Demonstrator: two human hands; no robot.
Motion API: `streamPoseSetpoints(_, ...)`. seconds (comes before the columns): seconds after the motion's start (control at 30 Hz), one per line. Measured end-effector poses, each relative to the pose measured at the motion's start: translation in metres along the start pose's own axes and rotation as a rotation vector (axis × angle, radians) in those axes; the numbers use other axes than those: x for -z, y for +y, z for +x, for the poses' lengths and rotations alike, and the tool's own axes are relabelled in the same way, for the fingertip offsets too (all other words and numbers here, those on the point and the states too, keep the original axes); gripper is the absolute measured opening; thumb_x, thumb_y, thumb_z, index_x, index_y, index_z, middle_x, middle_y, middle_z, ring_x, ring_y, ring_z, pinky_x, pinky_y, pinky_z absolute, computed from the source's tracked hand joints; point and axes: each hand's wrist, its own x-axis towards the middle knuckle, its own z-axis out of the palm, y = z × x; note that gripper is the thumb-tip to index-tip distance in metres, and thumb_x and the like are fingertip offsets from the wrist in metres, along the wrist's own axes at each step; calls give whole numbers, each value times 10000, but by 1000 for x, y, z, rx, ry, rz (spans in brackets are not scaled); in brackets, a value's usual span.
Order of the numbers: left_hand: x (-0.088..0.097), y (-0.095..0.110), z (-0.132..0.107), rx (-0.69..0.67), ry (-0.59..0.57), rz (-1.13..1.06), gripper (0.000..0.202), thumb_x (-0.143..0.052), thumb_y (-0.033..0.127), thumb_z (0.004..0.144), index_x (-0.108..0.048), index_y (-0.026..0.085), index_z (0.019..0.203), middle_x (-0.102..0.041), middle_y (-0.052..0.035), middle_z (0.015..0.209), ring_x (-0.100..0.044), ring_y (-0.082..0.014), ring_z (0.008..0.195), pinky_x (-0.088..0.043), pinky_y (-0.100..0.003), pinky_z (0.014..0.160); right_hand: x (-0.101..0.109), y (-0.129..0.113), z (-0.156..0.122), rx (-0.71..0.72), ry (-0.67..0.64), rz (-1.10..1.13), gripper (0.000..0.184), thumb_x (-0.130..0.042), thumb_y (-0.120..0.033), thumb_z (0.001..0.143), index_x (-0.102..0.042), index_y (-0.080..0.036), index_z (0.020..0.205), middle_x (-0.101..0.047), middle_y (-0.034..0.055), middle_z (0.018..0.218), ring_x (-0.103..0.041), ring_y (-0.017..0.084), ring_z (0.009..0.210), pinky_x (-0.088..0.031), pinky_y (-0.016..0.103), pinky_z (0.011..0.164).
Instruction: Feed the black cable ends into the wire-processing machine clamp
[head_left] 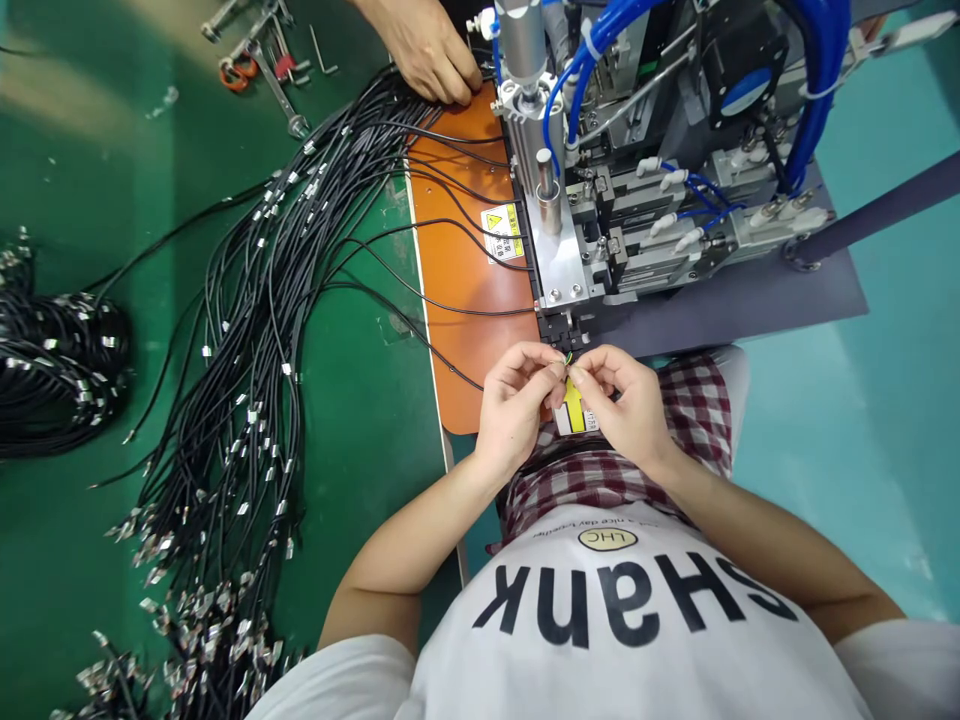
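Note:
Both my hands meet at the front end of a machine (555,260). My left hand (517,400) is closed in a pinch on a black cable (457,374), whose thin coloured wires (569,357) show between the fingertips. Across from it, my right hand (622,400) pinches the same wires between thumb and forefinger. The wire tips are too small to make out fully. Just below the fingers is a label with a yellow arrow (574,408). Several other black cables run over the orange plate (480,340) into the machine's edge.
A large bundle of black cables (255,260) with shiny ends lies on the green table (367,400), with a coiled bundle (67,370) at far left. Wrenches (277,95) lie at the back. Another person's hand (431,55) rests by the plate's far end. Blue air hoses (817,90) arch above the machine.

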Motion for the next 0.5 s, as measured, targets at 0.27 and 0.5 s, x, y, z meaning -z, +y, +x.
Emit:
streamPoseSetpoints(0.27,-1,-3,0,1,9,27,171,-777,276,811,-648,175,859,-552,32,692,-456,-54,546,-369,-198,519,1,-1,-2,10,-1,-16,145,-615,-288,943,-606,-204,825,-647,11,766,-568,128,645,-444,274,601)
streamPoseSetpoints(0.5,-4,-8,-2,-58,70,95,187,-743,320,849,-638,166,866,-564,20,712,-454,-59,580,-396,-192,549,-4,2,-6,21,32,-20,128,-602,-283,953,-595,-209,848,-629,13,792,-564,131,672,-434,276,613)
